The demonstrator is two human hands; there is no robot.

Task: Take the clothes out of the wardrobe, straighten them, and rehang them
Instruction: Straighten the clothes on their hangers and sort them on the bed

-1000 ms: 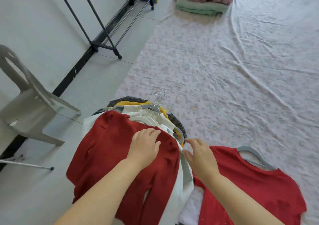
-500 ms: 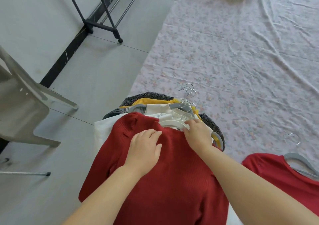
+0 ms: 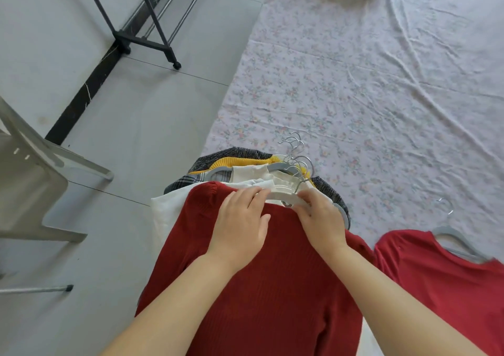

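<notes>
- Left hand (image 3: 240, 227) lies flat on the red sweater (image 3: 259, 301) just below the neckline. Its fingers are straight, the tips touch the white hanger (image 3: 283, 196), and it grips nothing.
- Right hand (image 3: 321, 219) has its fingers curled round that same white hanger at the neck opening, just beside the left fingertips.
- The red sweater tops a pile of hung clothes (image 3: 245, 162) that straddles the bare floor and the edge of the floral sheet (image 3: 381, 96). The metal hooks (image 3: 296, 151) are bunched at the far end.
- We read this as the straighten phase, working on the hanger at the collar. We cannot tell whether it is going in or coming out.
- For the next move, we judge the left hand should pin the knit while the right works the hanger arms through the neck. Ribbed knit stretches, so ease it rather than yank, and keep the hook out of the bunch.
- A second red top (image 3: 436, 274) on a grey hanger (image 3: 452, 237) lies on the sheet to the right, apart from the pile.
- The clothes rack (image 3: 144, 33) stands well apart at far left and is the likely rehang target.
</notes>
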